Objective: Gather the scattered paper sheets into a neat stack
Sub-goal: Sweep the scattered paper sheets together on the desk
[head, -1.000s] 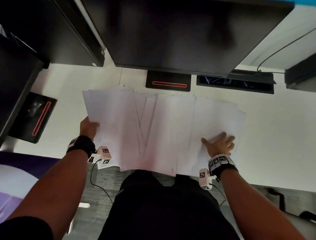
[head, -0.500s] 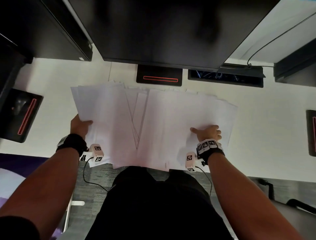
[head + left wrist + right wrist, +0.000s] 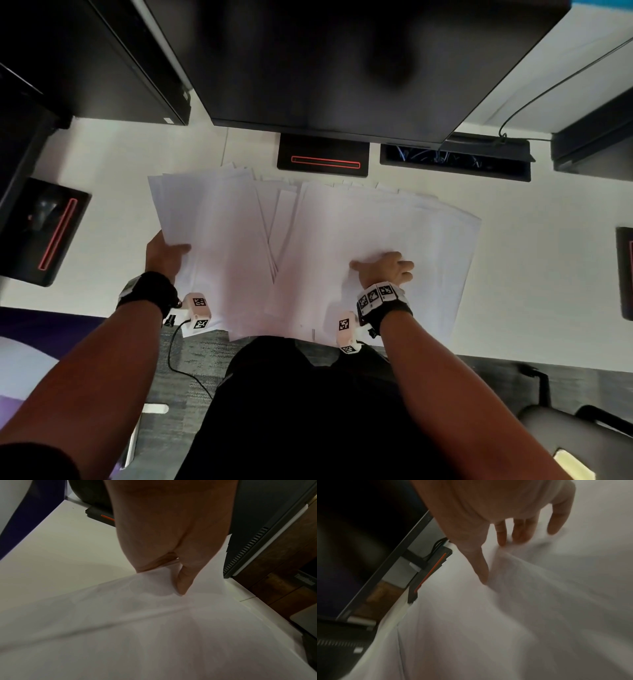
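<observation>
Several white paper sheets lie fanned across the white desk, in a left group and a right group that overlap in the middle. My left hand grips the left group's outer edge. The left wrist view shows its thumb on top of the paper and its fingers underneath. My right hand rests on the right group with fingers curled. In the right wrist view the paper bunches into a ridge between its thumb and fingertips.
A dark monitor overhangs the desk's back. Its base with a red line sits just beyond the sheets. Similar bases stand at the left and right edge. A cable tray is back right. The sheets' near ends overhang the desk's front edge.
My right hand went from flat with spread fingers to curled, and slid left, drawing the right sheets over the middle ones. The left hand keeps its hold on the left edge.
</observation>
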`<state>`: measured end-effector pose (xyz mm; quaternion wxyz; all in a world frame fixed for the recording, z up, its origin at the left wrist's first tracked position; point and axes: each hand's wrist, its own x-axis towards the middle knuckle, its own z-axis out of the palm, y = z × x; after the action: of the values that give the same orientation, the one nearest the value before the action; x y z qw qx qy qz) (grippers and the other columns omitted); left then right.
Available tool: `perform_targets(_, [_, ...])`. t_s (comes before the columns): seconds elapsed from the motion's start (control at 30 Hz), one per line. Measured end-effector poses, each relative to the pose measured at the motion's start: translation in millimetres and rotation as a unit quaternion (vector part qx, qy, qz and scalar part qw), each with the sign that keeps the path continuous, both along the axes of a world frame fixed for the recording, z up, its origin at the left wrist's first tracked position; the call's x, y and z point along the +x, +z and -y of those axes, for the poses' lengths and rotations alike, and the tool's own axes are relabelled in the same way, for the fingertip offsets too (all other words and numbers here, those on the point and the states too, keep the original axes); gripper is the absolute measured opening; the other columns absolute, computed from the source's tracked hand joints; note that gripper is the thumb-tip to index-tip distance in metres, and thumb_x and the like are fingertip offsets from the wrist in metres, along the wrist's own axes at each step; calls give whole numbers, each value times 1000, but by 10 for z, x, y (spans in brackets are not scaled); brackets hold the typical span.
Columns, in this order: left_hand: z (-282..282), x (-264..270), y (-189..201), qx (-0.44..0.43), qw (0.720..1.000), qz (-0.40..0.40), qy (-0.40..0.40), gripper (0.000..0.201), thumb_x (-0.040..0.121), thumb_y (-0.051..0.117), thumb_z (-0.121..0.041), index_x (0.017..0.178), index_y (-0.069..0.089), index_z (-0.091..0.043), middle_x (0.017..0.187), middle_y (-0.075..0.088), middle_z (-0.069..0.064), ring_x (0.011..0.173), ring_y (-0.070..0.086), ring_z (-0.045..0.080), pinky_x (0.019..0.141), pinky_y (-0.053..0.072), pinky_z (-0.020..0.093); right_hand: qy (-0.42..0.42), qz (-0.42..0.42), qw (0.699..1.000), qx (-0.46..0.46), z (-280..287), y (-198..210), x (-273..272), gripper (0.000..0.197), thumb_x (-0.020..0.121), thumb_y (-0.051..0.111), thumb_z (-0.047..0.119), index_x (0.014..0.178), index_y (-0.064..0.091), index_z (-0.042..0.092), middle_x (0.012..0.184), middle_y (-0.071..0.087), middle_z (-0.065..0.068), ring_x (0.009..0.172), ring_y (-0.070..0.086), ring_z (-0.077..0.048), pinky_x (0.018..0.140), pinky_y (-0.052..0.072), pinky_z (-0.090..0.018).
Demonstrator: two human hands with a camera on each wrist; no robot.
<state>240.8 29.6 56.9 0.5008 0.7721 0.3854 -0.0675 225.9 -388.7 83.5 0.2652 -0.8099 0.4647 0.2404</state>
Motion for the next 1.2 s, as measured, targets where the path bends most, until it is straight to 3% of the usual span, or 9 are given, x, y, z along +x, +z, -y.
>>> perform_targets(0.13, [45,-10,25,-4,1000,6,2,45,84,66,12,128,63,3,107,62,11,94,53,20,79,42,31,-88,37,993,-68,314,16,73,107,64,89,61,146,39,14,157,27,-11,141,34,-37,112,34,-63])
perform_targets(0.27, [72,-8,61,-5,1000,8,1,45,86,64,13,129,62,4,109,62,10,96,53,20,81,41,30,-150,32,986,-69,834,69,46,103,73,80,67,144,38,6,148,41,-17,137,41,-38,110,37,-55])
perform_targets(0.47, [68,-5,66,-5,1000,2,0,42,85,64,12,127,63,5,105,61,11,94,52,21,75,41,30,-48,-7,999,-8,793,52,-35,104,73,71,79,143,44,8,145,53,-15,138,47,-37,114,33,-55])
perform_targets(0.57, [76,-4,88,1,1000,-1,-3,41,85,64,12,125,64,4,105,61,12,93,52,22,67,42,27,-58,52,996,54,626,83,-56,99,69,85,64,141,44,9,140,59,-14,131,57,-37,105,47,-46])
perform_targets(0.63, [72,0,89,0,1000,-2,-4,41,85,64,12,125,64,4,105,61,12,93,52,21,72,43,29,-45,62,994,81,577,109,-74,89,72,88,53,139,48,10,136,64,-13,125,62,-36,98,51,-40])
perform_targets(0.8, [73,-4,93,4,1000,-1,-9,40,85,65,11,125,64,4,105,62,11,93,53,20,70,43,28,34,64,990,121,611,96,-71,45,80,86,27,118,71,8,115,75,-14,110,71,-33,93,57,-38])
perform_targets(0.9, [80,1,99,4,1000,0,-11,40,85,65,11,125,64,3,104,62,11,91,53,21,65,44,27,56,96,985,134,717,135,-91,25,82,75,16,106,73,9,101,76,-12,95,71,-31,78,54,-31])
perform_targets(1.03, [47,-3,60,-8,1000,6,-5,41,83,65,13,121,66,-3,105,63,11,94,54,21,79,43,32,79,156,976,133,967,301,-144,4,83,66,12,86,69,12,82,71,-9,74,64,-26,64,48,-29])
perform_targets(1.2, [76,-7,98,-31,999,19,-1,42,84,62,15,116,64,-12,106,63,11,93,54,21,70,44,28,105,217,963,120,1193,759,-240,6,86,60,1,85,64,5,71,65,-12,61,55,-25,58,46,-31])
